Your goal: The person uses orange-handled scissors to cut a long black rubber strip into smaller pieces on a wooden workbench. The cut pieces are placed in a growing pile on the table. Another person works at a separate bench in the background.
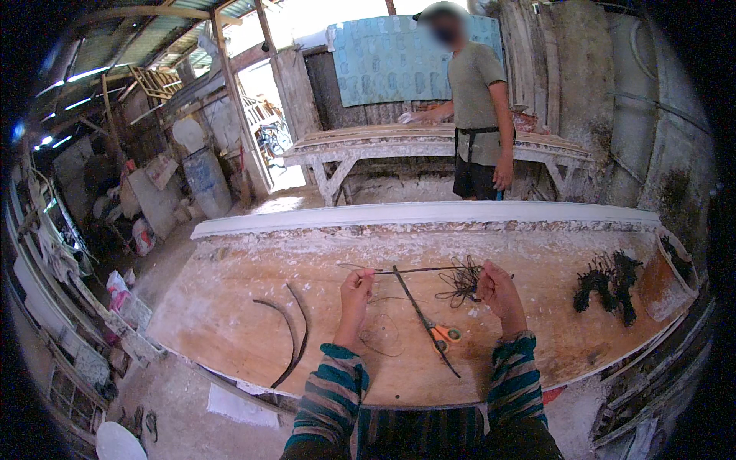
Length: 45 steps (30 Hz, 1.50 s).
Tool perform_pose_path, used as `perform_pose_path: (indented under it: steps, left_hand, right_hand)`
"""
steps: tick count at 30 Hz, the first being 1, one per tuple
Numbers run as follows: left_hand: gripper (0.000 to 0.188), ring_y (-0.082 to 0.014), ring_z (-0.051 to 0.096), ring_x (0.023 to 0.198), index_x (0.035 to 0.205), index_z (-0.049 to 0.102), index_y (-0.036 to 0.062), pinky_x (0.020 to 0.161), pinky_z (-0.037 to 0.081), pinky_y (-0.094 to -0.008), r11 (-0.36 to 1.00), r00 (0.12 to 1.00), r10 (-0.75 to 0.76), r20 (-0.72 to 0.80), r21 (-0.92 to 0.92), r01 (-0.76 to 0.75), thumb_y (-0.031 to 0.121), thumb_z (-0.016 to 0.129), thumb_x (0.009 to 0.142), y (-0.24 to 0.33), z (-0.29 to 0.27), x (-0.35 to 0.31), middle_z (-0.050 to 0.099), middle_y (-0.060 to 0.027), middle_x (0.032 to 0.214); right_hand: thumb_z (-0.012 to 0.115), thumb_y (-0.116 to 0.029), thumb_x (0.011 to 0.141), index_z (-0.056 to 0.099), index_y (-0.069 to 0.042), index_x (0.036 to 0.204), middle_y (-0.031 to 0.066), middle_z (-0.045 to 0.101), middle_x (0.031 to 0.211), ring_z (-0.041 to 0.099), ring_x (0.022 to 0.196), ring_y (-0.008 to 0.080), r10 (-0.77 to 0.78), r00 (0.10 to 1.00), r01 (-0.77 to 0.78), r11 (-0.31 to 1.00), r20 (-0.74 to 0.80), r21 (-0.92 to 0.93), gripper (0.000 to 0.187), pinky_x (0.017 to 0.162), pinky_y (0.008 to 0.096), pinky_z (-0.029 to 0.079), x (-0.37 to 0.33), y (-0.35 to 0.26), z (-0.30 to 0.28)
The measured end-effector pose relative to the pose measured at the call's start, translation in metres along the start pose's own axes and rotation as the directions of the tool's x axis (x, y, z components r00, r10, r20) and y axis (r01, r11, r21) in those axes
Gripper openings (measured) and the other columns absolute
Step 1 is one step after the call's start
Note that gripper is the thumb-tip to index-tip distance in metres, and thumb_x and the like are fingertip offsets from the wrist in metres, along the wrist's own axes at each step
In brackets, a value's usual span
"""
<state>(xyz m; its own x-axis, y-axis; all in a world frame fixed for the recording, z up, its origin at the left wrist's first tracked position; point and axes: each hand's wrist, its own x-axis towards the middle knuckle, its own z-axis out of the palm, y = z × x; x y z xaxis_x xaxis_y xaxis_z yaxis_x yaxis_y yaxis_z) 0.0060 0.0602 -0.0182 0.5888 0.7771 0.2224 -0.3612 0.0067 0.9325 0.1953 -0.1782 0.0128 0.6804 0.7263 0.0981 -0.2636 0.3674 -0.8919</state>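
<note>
My left hand [356,297] pinches one end of a thin dark strip [429,269]. The strip runs nearly level across to my right hand [501,290], whose fingers are closed around its other end. Beneath it, a longer dark strip [415,305] slants toward me over the wooden tabletop [230,287]. Orange-handled scissors [444,335] lie partly under that slanted strip. A loose tangle of dark cord [460,284] sits just left of my right hand. Two curved dark strips [292,337] rest on the left part of the table.
Dark knotted bundles [609,284] lie at the right beside a tipped brown bucket [668,285]. A white-coated ledge [429,218] lines the far edge. Beyond it a person [474,100] stands beside a second workbench [337,153]. A blue drum [205,180] stands at the far left.
</note>
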Motion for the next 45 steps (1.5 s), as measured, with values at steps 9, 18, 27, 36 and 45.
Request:
perform_pose_path:
  steps: [9, 18, 27, 36, 45]
  left_hand:
    - [0.011, -0.0132, 0.054, 0.067, 0.09, 0.063, 0.0033, 0.061, 0.043, -0.0242, 0.771, 0.889, 0.418, 0.188, 0.443, -0.457, 0.01, 0.058, 0.082, -0.011, 0.004, -0.004, 0.061, -0.0033, 0.077]
    - [0.018, -0.0235, 0.06, 0.071, 0.084, 0.06, 0.0006, 0.062, 0.046, -0.0348, 0.636, 0.982, 0.039, 0.185, 0.753, -0.167, 0.018, 0.059, 0.08, 0.003, 0.018, -0.026, 0.062, -0.0124, 0.082]
    - [0.011, -0.009, 0.05, 0.064, 0.084, 0.061, 0.0011, 0.058, 0.04, -0.022, 0.947, 0.973, -0.05, 0.224, 0.32, -0.026, 0.011, 0.061, 0.08, -0.016, 0.024, -0.023, 0.058, -0.0019, 0.072]
    - [0.013, -0.0053, 0.05, 0.069, 0.089, 0.061, 0.0013, 0.064, 0.039, -0.0191, 0.989, 0.931, -0.136, 0.339, 0.097, 0.109, 0.011, 0.063, 0.08, -0.026, 0.037, -0.031, 0.058, 0.0016, 0.076]
    - [0.014, -0.0076, 0.055, 0.076, 0.093, 0.061, -0.0004, 0.068, 0.042, -0.0199, 0.993, 0.905, -0.119, 0.408, 0.041, 0.112, 0.006, 0.061, 0.08, -0.032, 0.043, -0.035, 0.061, -0.0016, 0.084]
  right_hand:
    - [0.048, -0.024, 0.09, 0.055, -0.008, 0.095, -0.0044, 0.045, 0.062, 0.045, 0.055, 0.0082, -0.108, 0.991, 0.131, 0.883, -0.077, 0.451, 0.018, 0.054, 0.0246, 0.043, 0.005, -0.005, -0.002]
    - [0.049, -0.022, 0.09, 0.05, -0.007, 0.107, -0.0023, 0.053, 0.075, 0.05, 0.063, 0.0085, -0.297, 0.955, 0.266, 0.824, -0.018, 0.5, 0.022, 0.062, 0.025, 0.046, 0.008, -0.001, -0.003]
    - [0.053, -0.015, 0.087, 0.053, -0.007, 0.099, 0.0001, 0.057, 0.081, 0.056, 0.074, 0.0098, -0.202, 0.978, 0.199, 0.978, 0.047, 0.057, 0.014, 0.068, 0.0238, 0.046, -0.001, 0.026, 0.032]
    - [0.058, -0.013, 0.083, 0.059, -0.006, 0.083, -0.0001, 0.058, 0.076, 0.053, 0.071, 0.008, 0.072, 0.987, -0.027, 0.954, 0.144, -0.297, 0.007, 0.065, 0.0216, 0.042, -0.007, 0.059, 0.054]
    - [0.059, -0.012, 0.081, 0.061, -0.002, 0.084, 0.0005, 0.06, 0.078, 0.053, 0.072, 0.0068, -0.004, 0.984, 0.094, 0.858, 0.176, -0.504, 0.011, 0.067, 0.0217, 0.041, -0.008, 0.059, 0.054]
